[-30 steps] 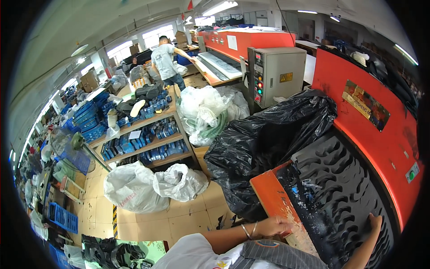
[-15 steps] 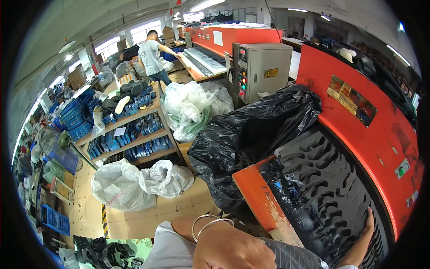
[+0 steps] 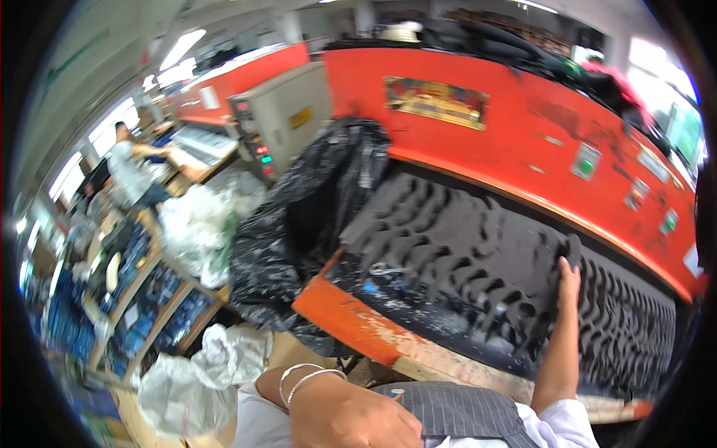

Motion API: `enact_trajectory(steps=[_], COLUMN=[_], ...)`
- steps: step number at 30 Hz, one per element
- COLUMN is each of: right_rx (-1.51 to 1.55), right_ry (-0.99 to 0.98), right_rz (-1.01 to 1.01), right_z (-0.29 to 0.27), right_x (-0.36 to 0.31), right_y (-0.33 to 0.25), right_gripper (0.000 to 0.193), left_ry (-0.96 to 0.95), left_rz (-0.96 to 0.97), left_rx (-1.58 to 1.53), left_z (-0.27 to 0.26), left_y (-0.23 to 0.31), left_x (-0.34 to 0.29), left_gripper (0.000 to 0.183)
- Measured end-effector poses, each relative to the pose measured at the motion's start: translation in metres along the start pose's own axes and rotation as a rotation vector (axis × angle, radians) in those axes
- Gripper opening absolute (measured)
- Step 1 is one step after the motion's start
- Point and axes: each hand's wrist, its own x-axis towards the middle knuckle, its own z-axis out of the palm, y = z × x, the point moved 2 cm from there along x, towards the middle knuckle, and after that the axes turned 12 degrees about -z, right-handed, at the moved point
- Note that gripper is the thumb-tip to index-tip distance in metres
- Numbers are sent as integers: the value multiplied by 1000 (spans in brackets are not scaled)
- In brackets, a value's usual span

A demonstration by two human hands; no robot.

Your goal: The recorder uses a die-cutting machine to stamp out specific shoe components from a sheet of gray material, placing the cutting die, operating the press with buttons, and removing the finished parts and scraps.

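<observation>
My right hand (image 3: 569,284) reaches over a large dark sheet (image 3: 515,243) cut into rows of curved shapes on the machine bed. Its fingers are closed at a dark curved cut-out piece (image 3: 573,245), which sticks up just past the fingertips; blur softens the detail. Close to my body, my left hand (image 3: 355,414) is curled, with two silver bangles (image 3: 310,377) at the wrist. Whatever its fingers may hold is hidden, since they turn under and partly leave the picture. A grey striped apron (image 3: 463,411) shows between my arms.
The red machine housing (image 3: 508,142) stands behind the bed. An orange and wooden edge (image 3: 373,328) borders its near side. A black plastic bag (image 3: 280,239) hangs at the left end. White sacks (image 3: 187,396) and shelves of blue blocks (image 3: 153,313) lie farther left. A co-worker (image 3: 131,168) stands beyond.
My view has swung right, so the machine bed sits more central. My right hand has gone from resting on the sheet to closing at a cut-out piece. My left hand stays curled near my body.
</observation>
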Motion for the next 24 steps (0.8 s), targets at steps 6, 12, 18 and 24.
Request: enact_trajectory(steps=[6,12,18,24], right_rx=[378,66,526,531], right_ry=[-64,-45,100,-144], right_rz=[-134,-171,-55,-104], right_z=[-16,-50,-128,-120], right_x=[-79,-162,-253,-185], right_y=[-54,-82,-106,-157], right_gripper=[61,46,76,81], left_ry=[184,1026,838,820], left_rz=[-255,-917,-1484,-1514], left_rx=[107,761,1200,1360], left_z=[-88,-269,-315,-321], left_y=[-74,-277,-373,-358], left_x=[-3,-68,-64,-64], left_gripper=[23,29,39,42])
